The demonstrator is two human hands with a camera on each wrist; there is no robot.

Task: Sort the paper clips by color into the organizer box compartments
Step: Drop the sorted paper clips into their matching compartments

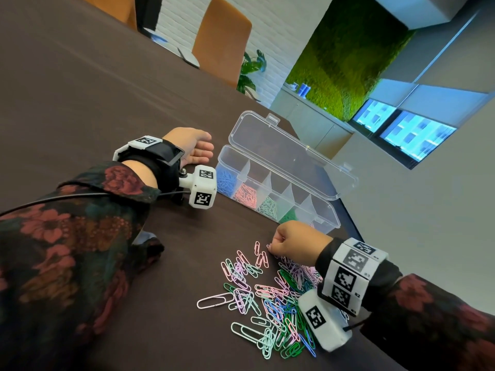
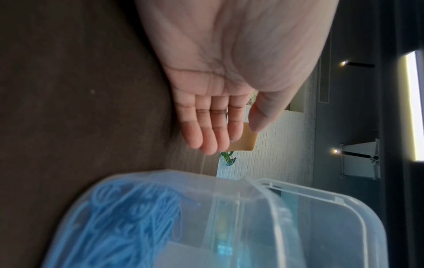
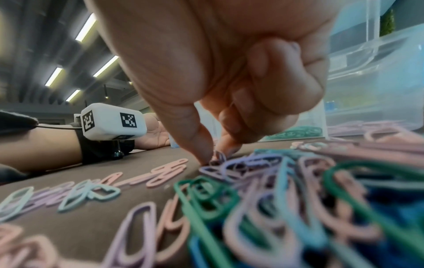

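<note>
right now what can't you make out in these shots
- Right hand: head view shows only its back; whether it already pinches a clip is unclear.
- Organizer box: the last compartment's contents sit behind that hand.
- Paper clip pile: right wrist view blurs near clips.
- Left hand: palm visible, wrist cut off.

Organizer box (image 1: 278, 183) far compartment contents too small to tell.

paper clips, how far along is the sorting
Partly done. The organizer box already holds separate blue, pink, light green and dark green batches. The right hand is pinching a lilac clip at the pile's edge. The left hand rests open beside the box. A large mixed pile remains on the table.
</note>
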